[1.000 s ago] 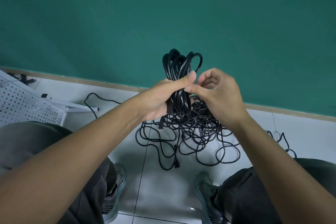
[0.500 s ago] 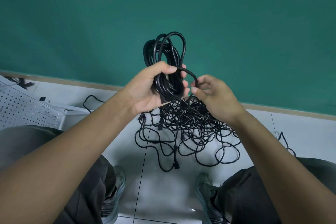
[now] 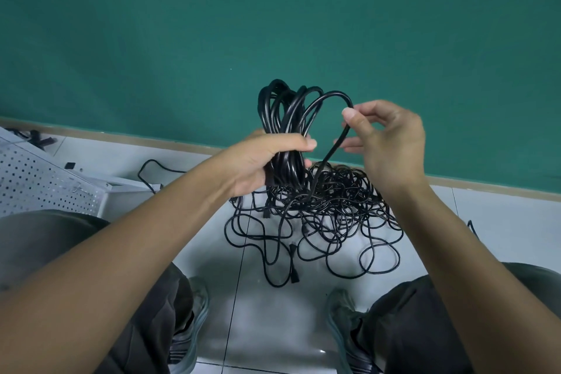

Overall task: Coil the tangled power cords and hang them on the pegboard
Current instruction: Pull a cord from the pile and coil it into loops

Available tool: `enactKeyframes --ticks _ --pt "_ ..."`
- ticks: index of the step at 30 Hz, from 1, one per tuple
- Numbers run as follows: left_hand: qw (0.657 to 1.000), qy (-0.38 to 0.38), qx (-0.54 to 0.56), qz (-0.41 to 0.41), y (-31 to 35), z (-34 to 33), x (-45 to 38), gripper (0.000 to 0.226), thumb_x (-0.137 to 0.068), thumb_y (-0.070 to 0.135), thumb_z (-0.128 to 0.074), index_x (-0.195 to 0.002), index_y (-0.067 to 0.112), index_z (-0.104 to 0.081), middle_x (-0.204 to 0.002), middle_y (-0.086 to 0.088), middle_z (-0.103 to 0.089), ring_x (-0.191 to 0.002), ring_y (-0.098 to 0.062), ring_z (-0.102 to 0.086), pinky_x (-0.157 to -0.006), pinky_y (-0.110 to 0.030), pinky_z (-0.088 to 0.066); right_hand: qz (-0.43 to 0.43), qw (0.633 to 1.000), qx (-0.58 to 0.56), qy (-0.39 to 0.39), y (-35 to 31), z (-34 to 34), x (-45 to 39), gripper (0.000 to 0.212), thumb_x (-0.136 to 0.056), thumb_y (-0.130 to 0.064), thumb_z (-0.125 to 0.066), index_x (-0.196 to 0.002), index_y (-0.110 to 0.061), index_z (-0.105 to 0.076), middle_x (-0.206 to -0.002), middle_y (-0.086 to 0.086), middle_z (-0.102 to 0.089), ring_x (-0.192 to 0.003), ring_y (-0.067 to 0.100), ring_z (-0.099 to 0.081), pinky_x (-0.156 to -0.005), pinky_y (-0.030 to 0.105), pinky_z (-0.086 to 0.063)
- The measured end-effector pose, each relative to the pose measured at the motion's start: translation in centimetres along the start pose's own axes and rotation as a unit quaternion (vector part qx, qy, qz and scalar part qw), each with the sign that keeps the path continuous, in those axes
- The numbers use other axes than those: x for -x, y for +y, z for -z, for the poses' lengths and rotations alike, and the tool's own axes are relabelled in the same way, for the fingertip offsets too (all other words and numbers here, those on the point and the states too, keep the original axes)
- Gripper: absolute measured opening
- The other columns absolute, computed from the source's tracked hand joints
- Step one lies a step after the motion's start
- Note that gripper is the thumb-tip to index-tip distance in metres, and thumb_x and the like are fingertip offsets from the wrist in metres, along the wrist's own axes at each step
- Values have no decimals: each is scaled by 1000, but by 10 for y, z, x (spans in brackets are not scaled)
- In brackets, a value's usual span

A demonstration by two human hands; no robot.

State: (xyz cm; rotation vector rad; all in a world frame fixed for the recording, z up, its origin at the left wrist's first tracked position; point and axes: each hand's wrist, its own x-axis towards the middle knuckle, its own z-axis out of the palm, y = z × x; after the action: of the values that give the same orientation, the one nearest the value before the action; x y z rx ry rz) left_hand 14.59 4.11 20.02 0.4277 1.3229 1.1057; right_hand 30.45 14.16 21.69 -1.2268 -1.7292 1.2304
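I sit above a floor of pale glossy tiles (image 3: pixel 273 313) with dark joints, and in front of me a green wall (image 3: pixel 273 24) meets the floor along a tan strip (image 3: pixel 136 138). At my left the white pegboard (image 3: pixel 39 179) lies flat and low, near the wall. My two shoes (image 3: pixel 194 313) stand on the tiles, and between them and the wall lies the tangled pile of black power cords (image 3: pixel 334 215), loose loops spread over the floor. My left hand (image 3: pixel 258 164) keeps a closed grip round the coiled bundle (image 3: pixel 282 118), which stands upright above the pile, its loops rising over my fingers in front of the wall. My right hand (image 3: pixel 391 143) pinches one cord loop (image 3: pixel 331 96) between thumb and forefinger, the other fingers loosely bent; this loop arcs from the bundle to my fingers and then runs down into the pile. Compared with half a second ago, my right hand is now higher and farther to the right, away from the left hand, and the loop is drawn out wide, while the bundle has tilted a little to the right.
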Motion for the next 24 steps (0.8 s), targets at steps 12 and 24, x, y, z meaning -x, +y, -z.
enactKeyframes --ticks 12,24 --pt "993 -100 -63 -4 -10 -6 4 29 -80 27 -75 -108 21 -81 -128 -10 -72 -105 -18 -67 -84 -36 -60 7 1000 -19 0 -7 6 1 20 -88 -26 -81 -83 -10 -70 -88 6 -72 -59 26 -74 -62 42 -64" --pt "989 -100 -110 -27 -20 -13 5 41 -78 26 -75 -114 8 -70 -104 -8 -78 -104 -20 -74 -88 -36 -59 177 959 220 9 7 -6 8 17 -96 -24 -71 -86 -11 -77 -74 1 -70 -66 19 -63 -68 40 -54"
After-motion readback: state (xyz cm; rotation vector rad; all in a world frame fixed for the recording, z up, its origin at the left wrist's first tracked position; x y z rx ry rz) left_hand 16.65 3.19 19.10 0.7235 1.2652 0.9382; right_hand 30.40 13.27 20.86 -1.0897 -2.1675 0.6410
